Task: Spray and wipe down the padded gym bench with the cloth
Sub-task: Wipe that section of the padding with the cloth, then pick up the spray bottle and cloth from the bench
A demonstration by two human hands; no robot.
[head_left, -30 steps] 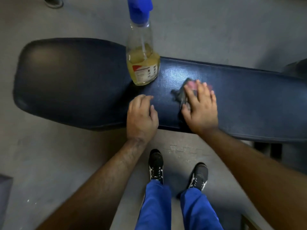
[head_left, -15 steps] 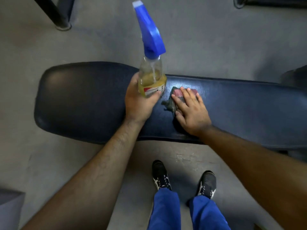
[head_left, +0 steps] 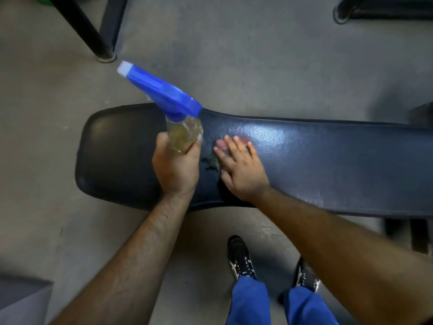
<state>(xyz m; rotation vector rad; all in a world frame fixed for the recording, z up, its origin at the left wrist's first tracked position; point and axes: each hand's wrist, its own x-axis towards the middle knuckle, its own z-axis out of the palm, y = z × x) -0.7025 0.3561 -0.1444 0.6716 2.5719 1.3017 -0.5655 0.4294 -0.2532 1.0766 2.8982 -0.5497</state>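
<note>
A dark blue padded gym bench point(head_left: 328, 165) runs from left to right across the view. My left hand point(head_left: 175, 167) grips a clear spray bottle point(head_left: 184, 134) of yellow liquid around its body and holds it lifted above the bench. The bottle's blue trigger head tilts up and to the left. My right hand point(head_left: 241, 170) lies flat on the bench pad with straight fingers, pressing on a small dark and pink cloth point(head_left: 219, 147). Most of the cloth is hidden under the palm.
Grey concrete floor surrounds the bench. Black frame legs point(head_left: 93, 31) stand at the top left, another black base point(head_left: 375, 10) at the top right. My shoes point(head_left: 241, 259) and blue trousers are below the bench. A grey object point(head_left: 18, 301) sits at the bottom left.
My left hand went from resting on the bench edge to gripping the bottle, then lifted it and tilted its nozzle to the left. My right hand stayed on the cloth.
</note>
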